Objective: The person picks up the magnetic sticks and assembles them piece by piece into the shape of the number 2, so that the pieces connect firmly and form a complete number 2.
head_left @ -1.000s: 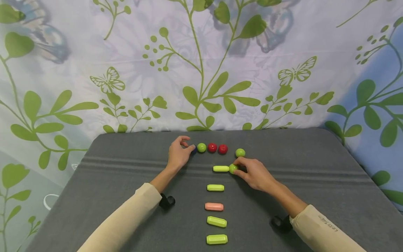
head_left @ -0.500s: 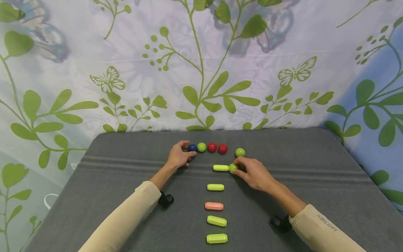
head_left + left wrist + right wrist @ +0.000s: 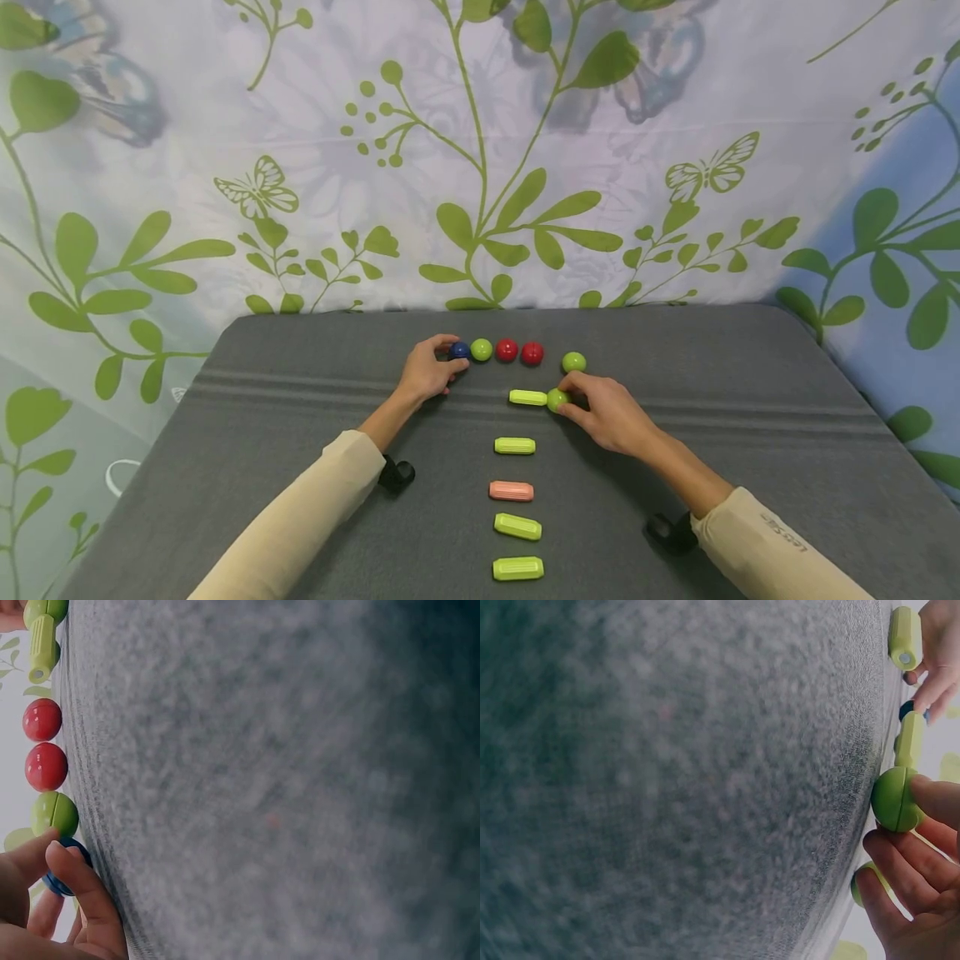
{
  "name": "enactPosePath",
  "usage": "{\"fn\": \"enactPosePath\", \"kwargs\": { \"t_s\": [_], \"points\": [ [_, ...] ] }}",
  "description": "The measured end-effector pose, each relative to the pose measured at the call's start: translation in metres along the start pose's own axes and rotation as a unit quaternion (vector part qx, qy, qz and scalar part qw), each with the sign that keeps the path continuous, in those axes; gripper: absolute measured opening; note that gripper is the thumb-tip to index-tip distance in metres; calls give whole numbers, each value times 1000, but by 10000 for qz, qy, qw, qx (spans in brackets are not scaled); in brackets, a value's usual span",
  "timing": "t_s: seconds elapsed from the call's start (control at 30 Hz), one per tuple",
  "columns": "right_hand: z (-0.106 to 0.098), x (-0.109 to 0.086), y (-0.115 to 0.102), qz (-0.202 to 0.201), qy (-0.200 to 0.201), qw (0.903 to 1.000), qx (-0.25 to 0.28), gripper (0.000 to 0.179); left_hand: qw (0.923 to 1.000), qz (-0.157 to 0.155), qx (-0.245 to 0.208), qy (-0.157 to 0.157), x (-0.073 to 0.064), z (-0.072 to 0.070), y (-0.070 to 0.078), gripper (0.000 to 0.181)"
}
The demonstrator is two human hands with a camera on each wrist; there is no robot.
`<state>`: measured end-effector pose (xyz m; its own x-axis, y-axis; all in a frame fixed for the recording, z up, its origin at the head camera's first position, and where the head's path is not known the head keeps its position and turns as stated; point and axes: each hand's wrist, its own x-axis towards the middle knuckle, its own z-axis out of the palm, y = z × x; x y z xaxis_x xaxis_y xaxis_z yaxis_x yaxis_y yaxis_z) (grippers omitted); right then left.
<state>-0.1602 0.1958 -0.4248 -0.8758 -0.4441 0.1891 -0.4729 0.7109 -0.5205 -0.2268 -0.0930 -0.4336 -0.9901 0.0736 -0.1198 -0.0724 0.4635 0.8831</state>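
My left hand (image 3: 426, 369) holds a dark blue ball (image 3: 460, 351) between thumb and fingers, at the left end of a short row. In the left wrist view the fingers partly cover this blue ball (image 3: 66, 880). Beside it sit a green ball (image 3: 482, 349) and two red balls, one red ball (image 3: 507, 349) close to the other (image 3: 532, 353). My right hand (image 3: 611, 415) pinches another green ball (image 3: 557, 401), which meets the end of a light green ribbed stick (image 3: 528, 397). The right wrist view shows a seam around the pinched green ball (image 3: 896, 799).
Another green ball (image 3: 573, 362) lies just beyond my right hand. Toward me a column of short sticks runs down the grey cloth table (image 3: 300, 467): a green stick (image 3: 514, 446), a pink stick (image 3: 512, 491) and further green ones (image 3: 517, 527). A patterned curtain (image 3: 337, 192) hangs behind.
My left hand has shifted slightly toward me and its thumb has moved off the front of the blue ball, so more of the ball shows. The right hand stays on its green ball.
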Motion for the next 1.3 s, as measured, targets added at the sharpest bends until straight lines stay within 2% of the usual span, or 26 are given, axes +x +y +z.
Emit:
{"fn": "enactPosePath", "kwargs": {
  "t_s": [0.67, 0.9, 1.07, 1.17, 1.3],
  "points": [
    [2, 0, 2, 24, 7, 10000, 1, 18, 9999, -93, -102, 93, -1, 0, -2, 45],
    [1, 0, 2, -1, 6, 10000, 33, 18, 9995, -97, -241, 181, -9, 1, -2, 41],
    [1, 0, 1, 7, 4, 10000, 68, 18, 9995, 113, -47, 279, -18, 4, 0, 39],
    [2, 0, 2, -2, 24, 10000, 74, 18, 9996, 217, 22, 166, -25, 7, 3, 38],
    [2, 0, 2, -8, 59, 9999, 109, 17, 9992, 238, -33, -329, -33, 13, 5, 37]
  ]
}}
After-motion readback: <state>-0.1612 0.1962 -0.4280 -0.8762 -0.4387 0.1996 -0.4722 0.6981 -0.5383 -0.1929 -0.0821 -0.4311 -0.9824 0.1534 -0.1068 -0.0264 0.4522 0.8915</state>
